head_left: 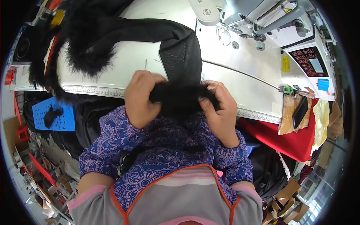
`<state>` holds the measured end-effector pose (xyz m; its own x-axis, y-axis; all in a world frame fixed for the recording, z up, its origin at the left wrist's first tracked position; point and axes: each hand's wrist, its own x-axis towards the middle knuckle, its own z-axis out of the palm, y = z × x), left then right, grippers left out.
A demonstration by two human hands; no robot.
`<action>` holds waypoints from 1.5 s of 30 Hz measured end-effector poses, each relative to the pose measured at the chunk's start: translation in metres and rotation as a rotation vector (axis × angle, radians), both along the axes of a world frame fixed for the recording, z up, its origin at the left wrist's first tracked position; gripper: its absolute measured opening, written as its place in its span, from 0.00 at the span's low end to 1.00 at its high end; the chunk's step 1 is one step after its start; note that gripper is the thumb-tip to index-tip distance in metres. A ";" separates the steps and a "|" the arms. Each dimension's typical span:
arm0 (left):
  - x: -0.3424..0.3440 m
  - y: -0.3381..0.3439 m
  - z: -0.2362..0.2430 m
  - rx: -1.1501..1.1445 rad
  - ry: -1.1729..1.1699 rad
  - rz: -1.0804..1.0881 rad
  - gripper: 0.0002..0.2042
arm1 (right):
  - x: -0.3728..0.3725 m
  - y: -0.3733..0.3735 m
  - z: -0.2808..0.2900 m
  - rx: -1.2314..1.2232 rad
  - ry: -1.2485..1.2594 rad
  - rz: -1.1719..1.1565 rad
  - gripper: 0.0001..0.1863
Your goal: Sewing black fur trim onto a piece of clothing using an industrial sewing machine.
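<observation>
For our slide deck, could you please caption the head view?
Left hand and right hand hold a furry black fabric strip near a white sewing machine.

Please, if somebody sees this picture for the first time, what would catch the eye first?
Probably the black fluffy piece in the centre, held between the left grip and the right grip, with thin black cloth reaching away over the white table. Next may come the sewing machine at the upper right with its dark button panel, and the bright red cloth below the table's right edge.
</observation>
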<state>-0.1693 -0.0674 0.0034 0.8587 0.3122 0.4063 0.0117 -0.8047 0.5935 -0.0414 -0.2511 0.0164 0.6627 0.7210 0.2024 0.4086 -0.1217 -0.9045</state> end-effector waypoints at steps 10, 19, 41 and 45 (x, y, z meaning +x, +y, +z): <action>-0.003 -0.021 -0.010 -1.679 0.125 0.015 0.20 | -0.001 0.005 -0.017 0.421 0.982 0.050 0.17; 0.020 -0.011 -0.011 -2.094 -0.462 -0.502 0.28 | -0.008 0.013 -0.031 0.322 1.140 0.151 0.18; 0.031 -0.003 -0.008 -1.476 -0.191 0.061 0.12 | -0.009 0.044 -0.018 0.230 -0.156 0.093 0.15; 0.039 0.003 0.007 -1.712 -0.476 0.129 0.15 | -0.002 0.048 -0.021 0.203 -0.072 -0.053 0.10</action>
<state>-0.1299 -0.0649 0.0105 0.7135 0.6613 -0.2315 -0.3871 0.6475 0.6565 -0.0438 -0.2036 -0.0049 0.6772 0.6253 0.3878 0.4707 0.0369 -0.8815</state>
